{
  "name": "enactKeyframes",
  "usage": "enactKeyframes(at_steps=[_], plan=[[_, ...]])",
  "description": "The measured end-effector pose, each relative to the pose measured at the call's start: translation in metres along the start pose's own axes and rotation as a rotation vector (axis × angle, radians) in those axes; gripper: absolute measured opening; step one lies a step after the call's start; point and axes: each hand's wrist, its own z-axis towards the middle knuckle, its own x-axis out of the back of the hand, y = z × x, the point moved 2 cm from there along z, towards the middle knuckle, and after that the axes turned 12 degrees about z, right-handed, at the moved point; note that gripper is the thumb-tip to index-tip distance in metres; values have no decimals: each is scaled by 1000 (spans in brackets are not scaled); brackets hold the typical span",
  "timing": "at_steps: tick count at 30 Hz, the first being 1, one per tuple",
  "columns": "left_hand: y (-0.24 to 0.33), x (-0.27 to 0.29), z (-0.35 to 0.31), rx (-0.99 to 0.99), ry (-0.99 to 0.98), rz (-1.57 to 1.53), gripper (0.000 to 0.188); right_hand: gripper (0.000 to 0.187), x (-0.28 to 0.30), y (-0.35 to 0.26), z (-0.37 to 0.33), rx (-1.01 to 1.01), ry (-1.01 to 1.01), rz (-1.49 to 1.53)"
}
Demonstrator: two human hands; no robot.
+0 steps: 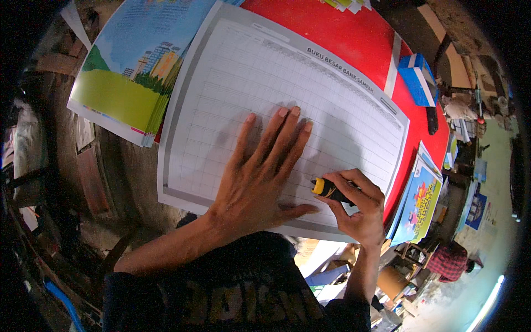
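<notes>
since the red table (359, 33) carries everything here, start there: it fills the upper right of the view, with a stack of illustrated sheets (130, 72) overhanging its left side, a blue box (416, 77) near its far right edge, and more colourful printed covers (421, 202) lying at the near right corner.

over the middle lies the big ruled sheet (265, 88) — white, gridded, with a grey border, its near edge hanging a little past the table toward the person. it looks to be a small stack, though how many sheets i cannot tell.

the left hand (260, 177) lies flat on it, released and splayed, fingers (282, 130) pointing away across the grid, thumb stretched toward the right. the right hand (357, 207) is clenched around a small yellow-and-black cutter (326, 189), whose yellow end points left and sits just beside the left thumb, low on the sheet near its bottom right corner. whether a blade is out, the picture does not show.

judging from this, the work is a cut or mark along the lower part of the sheet. to do it well, the flat palm should bear down evenly so the paper cannot creep, and the thumb wants to stay clear of the tool's path — they are very near each other. a steady, shallow stroke drawn toward the body would suit, with the wrist low.
</notes>
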Motion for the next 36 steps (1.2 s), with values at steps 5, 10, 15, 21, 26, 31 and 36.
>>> enactKeyframes(at_steps=[5, 10, 15, 21, 26, 31, 36], plan=[[2, -2, 1, 2, -15, -42, 136, 47, -2, 5, -6, 142, -15, -127], [2, -1, 2, -11, -27, 11, 135, 51, -12, 5, -9, 51, 60, -86], [5, 1, 2, -42, -41, 149, 135, 56, -16, 9, -11, -21, 144, -6], [6, -1, 1, -65, 31, 150, 138, 54, -6, 20, -5, 373, 58, -184], [3, -1, -1, -36, 28, 87, 137, 47, -8, 6, -1, 99, 43, 19], [7, 7, 0, -48, -33, 144, 153, 46, -6, 2, -9, 268, -26, -61], [5, 5, 0, -48, -25, 155, 155, 40, -12, 14, -21, 468, -15, -315]])
